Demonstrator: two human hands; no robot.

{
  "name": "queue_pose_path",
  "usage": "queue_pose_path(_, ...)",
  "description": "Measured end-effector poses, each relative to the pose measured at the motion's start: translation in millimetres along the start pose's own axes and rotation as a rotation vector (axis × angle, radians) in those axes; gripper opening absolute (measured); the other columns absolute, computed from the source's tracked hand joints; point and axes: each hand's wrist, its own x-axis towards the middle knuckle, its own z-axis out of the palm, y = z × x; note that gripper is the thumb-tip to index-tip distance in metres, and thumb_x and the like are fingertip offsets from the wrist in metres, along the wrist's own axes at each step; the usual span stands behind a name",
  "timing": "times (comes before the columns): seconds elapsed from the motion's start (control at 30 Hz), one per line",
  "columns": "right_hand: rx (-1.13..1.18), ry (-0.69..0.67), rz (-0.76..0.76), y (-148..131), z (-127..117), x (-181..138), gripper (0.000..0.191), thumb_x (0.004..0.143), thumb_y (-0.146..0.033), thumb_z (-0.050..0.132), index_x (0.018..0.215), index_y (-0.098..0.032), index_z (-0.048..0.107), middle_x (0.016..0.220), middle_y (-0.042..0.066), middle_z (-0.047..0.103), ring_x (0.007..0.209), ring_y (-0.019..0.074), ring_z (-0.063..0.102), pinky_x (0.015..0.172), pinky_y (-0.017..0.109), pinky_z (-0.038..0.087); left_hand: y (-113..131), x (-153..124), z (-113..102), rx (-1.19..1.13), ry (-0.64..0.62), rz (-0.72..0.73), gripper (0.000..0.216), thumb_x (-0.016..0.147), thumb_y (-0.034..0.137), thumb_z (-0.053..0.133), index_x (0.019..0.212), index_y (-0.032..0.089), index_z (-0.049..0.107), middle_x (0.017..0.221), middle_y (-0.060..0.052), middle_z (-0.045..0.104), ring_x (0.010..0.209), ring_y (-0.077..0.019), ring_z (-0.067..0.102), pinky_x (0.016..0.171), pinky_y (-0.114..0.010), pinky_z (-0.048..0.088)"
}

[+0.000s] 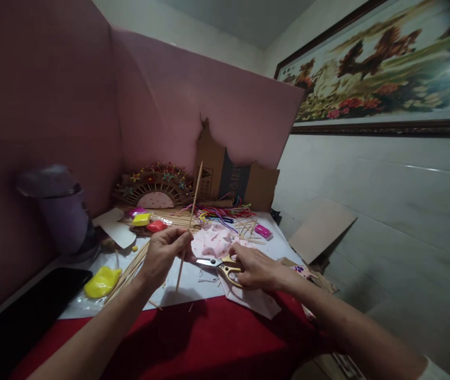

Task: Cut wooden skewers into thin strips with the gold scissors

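Note:
My left hand (pixel 165 253) pinches a thin bamboo skewer (pixel 196 198) held nearly upright, its pointed end up. In my right hand (pixel 254 266) is a pair of scissors (pixel 227 265) with gold handles, its blades pointing left toward the skewer and the left fingers. Whether the blades touch the skewer cannot be made out. Behind the scissors lies crumpled pink dotted fabric (pixel 213 240). More long skewers (pixel 132 269) lie in a bundle left of my left hand, and several short cut sticks (pixel 249 229) are scattered at the right.
A decorated fan (pixel 156 184) and torn cardboard (pixel 264 184) stand at the back. Yellow clay (pixel 103 281), red clay (pixel 156 226) and a magenta packet (pixel 263 231) lie around. A purple bin (pixel 64 211) and a black phone-like slab (pixel 43 311) are at left. Red cloth (pixel 209 338) covers the front.

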Motion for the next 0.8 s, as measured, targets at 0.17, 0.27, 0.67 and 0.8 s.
queue_pose_path(0.17,0.522,0.049,0.024,4.6,-15.7,-1.6,0.033,0.067,-0.02,0.059,0.101,-0.018,0.058,0.081,0.002,0.061,0.067,0.0126,0.054,0.057,0.023,0.04,1.2,-1.4,0.7,-0.101,-0.046,-0.122,0.025,0.071,0.034,0.065,0.066,0.013,0.052,0.049,0.004,0.053,0.036,-0.0077,0.05,0.038,-0.018,0.037)
queue_pose_path(0.27,0.835,0.041,0.169,9.6,-20.6,-6.1,0.051,0.064,-0.022,0.065,0.113,-0.018,0.052,0.073,0.0,0.058,0.058,0.0106,0.052,0.049,0.02,0.038,-0.5,-0.7,0.5,-0.178,-0.027,-0.172,0.025,0.068,0.032,0.066,0.063,0.013,0.051,0.047,0.005,0.049,0.033,-0.0043,0.041,0.033,-0.016,0.028)
queue_pose_path(0.67,0.759,-0.076,0.089,-25.6,-4.9,-18.2,0.035,0.065,-0.029,0.069,0.092,-0.02,0.047,0.07,-0.006,0.043,0.062,0.009,0.038,0.054,0.02,0.031,-0.2,-3.8,5.7,-0.151,0.01,-0.215,0.019,0.069,0.025,0.062,0.058,0.013,0.051,0.041,0.007,0.037,0.034,-0.0007,0.024,0.035,-0.015,0.012)
queue_pose_path(0.8,0.789,-0.072,-0.006,-33.1,-1.9,-10.1,0.037,0.07,-0.044,0.065,0.09,-0.019,0.047,0.069,-0.005,0.042,0.062,0.0094,0.037,0.057,0.021,0.031,-2.1,-4.7,8.0,-0.113,-0.011,-0.175,0.012,0.067,0.019,0.059,0.06,0.013,0.053,0.041,0.007,0.038,0.034,-0.0012,0.025,0.035,-0.016,0.014)
